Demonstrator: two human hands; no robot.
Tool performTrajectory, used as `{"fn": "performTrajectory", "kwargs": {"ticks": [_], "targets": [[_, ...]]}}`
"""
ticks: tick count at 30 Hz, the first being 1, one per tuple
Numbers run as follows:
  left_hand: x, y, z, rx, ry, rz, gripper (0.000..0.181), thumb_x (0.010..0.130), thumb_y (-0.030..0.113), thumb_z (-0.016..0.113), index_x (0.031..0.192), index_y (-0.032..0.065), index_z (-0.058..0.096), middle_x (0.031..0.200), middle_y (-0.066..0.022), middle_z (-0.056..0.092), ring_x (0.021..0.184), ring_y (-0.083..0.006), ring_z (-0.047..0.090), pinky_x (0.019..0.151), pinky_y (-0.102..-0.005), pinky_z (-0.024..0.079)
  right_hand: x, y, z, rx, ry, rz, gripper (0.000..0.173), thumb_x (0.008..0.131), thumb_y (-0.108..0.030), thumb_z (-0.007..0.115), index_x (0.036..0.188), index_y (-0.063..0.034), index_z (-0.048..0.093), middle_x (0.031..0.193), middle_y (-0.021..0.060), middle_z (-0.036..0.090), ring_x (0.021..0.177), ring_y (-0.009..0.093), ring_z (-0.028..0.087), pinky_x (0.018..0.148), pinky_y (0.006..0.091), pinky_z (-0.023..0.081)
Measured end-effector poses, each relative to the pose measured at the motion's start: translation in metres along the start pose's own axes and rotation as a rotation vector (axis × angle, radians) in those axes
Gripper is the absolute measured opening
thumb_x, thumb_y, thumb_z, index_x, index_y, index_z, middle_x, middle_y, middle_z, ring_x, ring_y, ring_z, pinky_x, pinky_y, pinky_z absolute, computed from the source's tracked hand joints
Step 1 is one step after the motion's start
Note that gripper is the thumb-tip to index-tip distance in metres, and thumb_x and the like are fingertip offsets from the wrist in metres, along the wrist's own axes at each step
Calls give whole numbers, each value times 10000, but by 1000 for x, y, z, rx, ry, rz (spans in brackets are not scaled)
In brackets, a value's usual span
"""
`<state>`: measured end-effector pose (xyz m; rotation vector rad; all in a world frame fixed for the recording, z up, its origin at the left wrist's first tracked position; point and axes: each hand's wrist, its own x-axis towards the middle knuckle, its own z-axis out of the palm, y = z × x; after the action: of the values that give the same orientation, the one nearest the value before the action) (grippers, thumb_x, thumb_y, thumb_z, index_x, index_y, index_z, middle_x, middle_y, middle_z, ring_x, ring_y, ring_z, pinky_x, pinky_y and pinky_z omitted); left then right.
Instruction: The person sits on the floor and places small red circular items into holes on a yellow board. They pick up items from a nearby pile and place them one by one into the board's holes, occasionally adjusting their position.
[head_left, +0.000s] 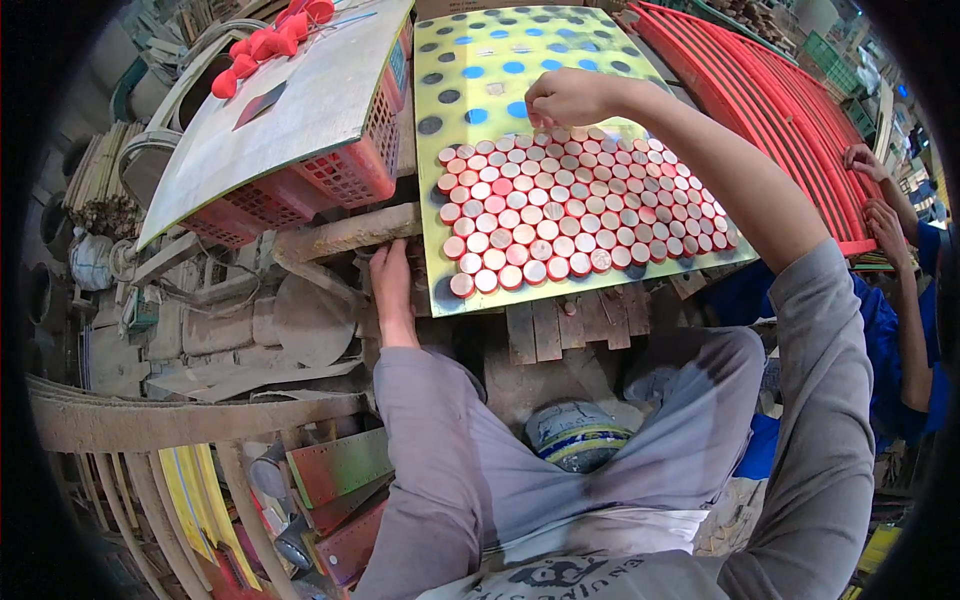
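Many small round wooden discs with red sides lie side by side on a yellow-green board marked with black and blue dots. At the far edge of the rows is my right hand, its fingers bent down close to the discs; whether a disc is between the fingertips cannot be told. My left hand rests at the worn wooden frame left of the board, its fingers partly hidden under the frame.
Left stands a red plastic crate under a pale panel bearing red rounded pieces. Red slatted panels lie right, where a co-worker's hands rest. A paint bucket stands between my legs.
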<state>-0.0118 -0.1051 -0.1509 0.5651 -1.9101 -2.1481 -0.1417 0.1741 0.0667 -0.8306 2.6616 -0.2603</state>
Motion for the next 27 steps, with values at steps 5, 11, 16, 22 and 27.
{"fn": "performTrajectory", "kwargs": {"ticks": [5,11,16,22,27], "targets": [[-5,10,1,-14,-22,-64,301,918,230,537,1024,-34,637,960,-64,649,854,-137,573,768,-288,448,-14,7,1,-66,-19,15,356,873,-209,378,960,8,648,924,145,661,874,245,627,794,381,476],[0,1,-2,-81,-31,-48,292,909,227,563,1020,-33,637,955,-45,641,839,-122,545,761,-284,430,-19,16,-1,10,74,-12,352,873,-211,387,957,12,646,953,148,661,885,246,623,796,372,475],[-5,11,4,27,-2,-42,318,909,199,506,1062,-52,628,1025,-114,653,877,-177,619,774,-300,492,-20,26,3,17,53,148,356,876,-211,383,952,24,639,891,127,664,826,235,632,775,373,486],[3,-3,0,-58,-38,-50,300,910,204,510,1028,-41,638,983,-100,658,848,-169,621,746,-301,495,-18,30,6,54,91,102,358,880,-223,387,949,16,645,874,120,670,803,238,637,764,376,493],[8,-10,1,-119,-50,3,288,908,205,520,1007,-38,639,971,-96,660,819,-163,621,718,-295,494,-15,24,4,10,99,33,349,876,-222,396,960,12,641,909,126,665,853,241,629,784,372,486]]}}
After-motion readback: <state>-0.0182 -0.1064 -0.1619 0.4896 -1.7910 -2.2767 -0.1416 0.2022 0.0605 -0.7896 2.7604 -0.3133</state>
